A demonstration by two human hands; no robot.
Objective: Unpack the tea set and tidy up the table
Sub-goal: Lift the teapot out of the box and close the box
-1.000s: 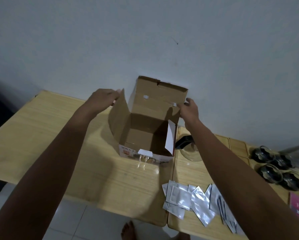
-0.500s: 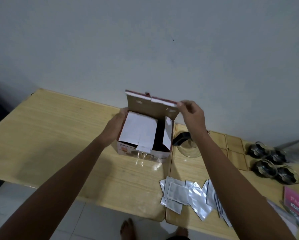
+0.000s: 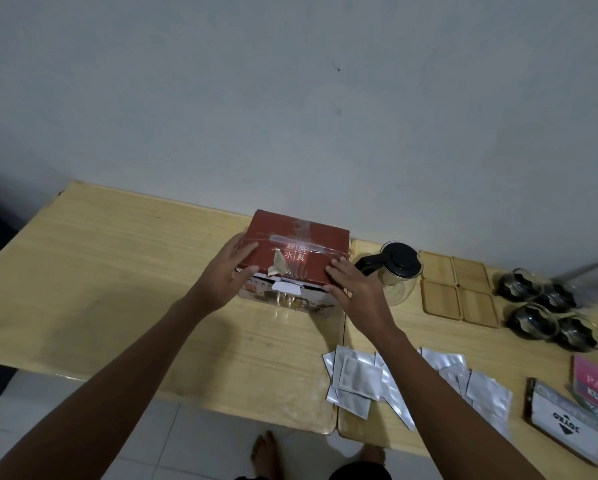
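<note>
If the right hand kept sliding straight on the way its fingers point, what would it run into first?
The right hand lies flat on the red box lid, fingers aimed up and left across it. It would mostly sweep over the lid's tape, then probably meet the left hand or the wall; depth is unclear.

This looks like a room in a home rather than a workplace. Two light wood-grain folding tables, pushed edge to edge, serve as the counter point(image 3: 124, 271) against a bare, pale painted wall point(image 3: 290, 98). The floor point(image 3: 173, 445) is plain white tile, and the person's bare feet point(image 3: 264, 455) stand on it. Household things lie on the counter: a glass teapot point(image 3: 396, 275) with a black lid, four small wooden coasters point(image 3: 458, 289), glass cups point(image 3: 550, 306), loose silver foil sachets point(image 3: 360, 379), and a red printed cardboard box point(image 3: 294, 251) with torn clear tape.
</note>
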